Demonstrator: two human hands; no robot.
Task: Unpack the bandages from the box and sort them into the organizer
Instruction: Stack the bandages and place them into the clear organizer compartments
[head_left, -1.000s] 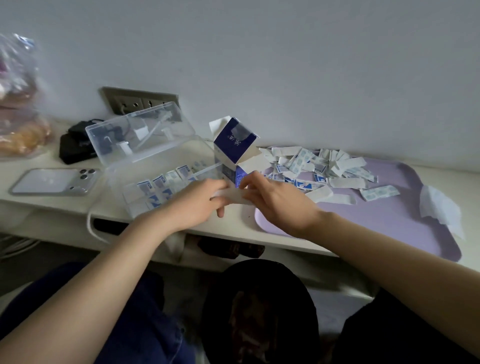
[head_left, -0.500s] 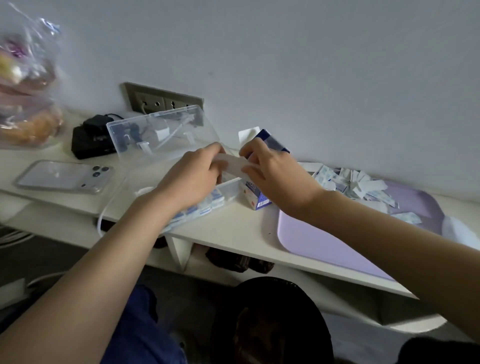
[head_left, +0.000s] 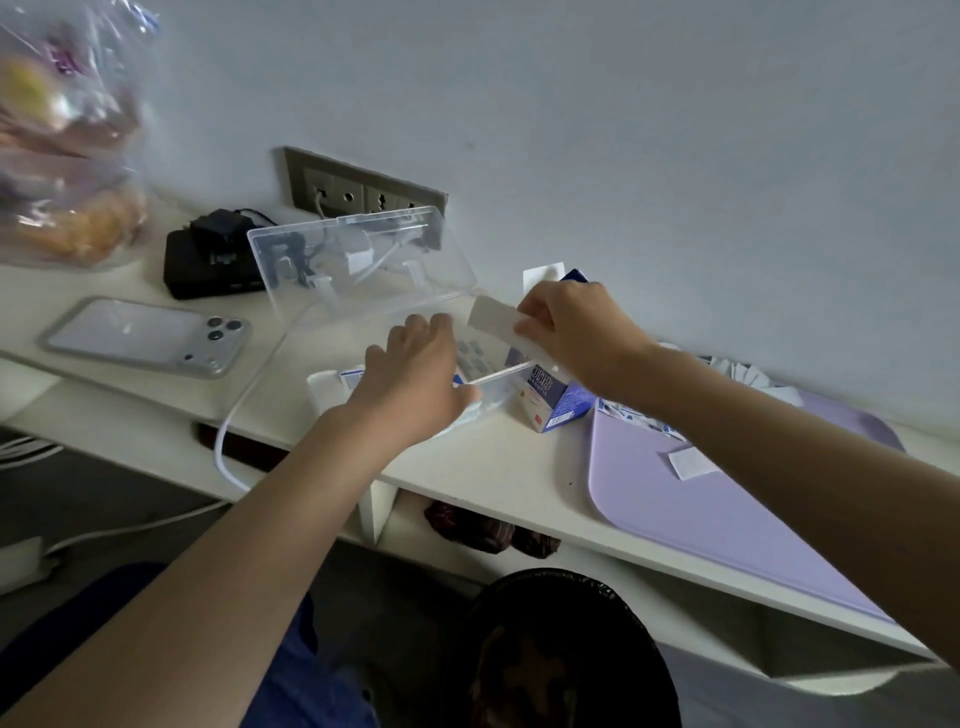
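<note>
A clear plastic organizer stands on the white shelf with its lid tipped up and open. Blue-and-white wrapped bandages lie inside it. My left hand hovers over the organizer, its fingers loosely bent, nothing visibly in it. My right hand pinches a white bandage strip above the organizer's right end. The blue-and-white bandage box stands just behind my right hand, partly hidden. More wrapped bandages are heaped on the lilac tray to the right.
A phone lies face down at the left, with a black charger and a wall socket behind. A plastic bag of food fills the far left. A white cable hangs off the shelf edge. A dark bin sits below.
The view swung left and down. My left hand let go of the strip and dropped toward the organizer. My right hand still holds the strip, now above the organizer.
</note>
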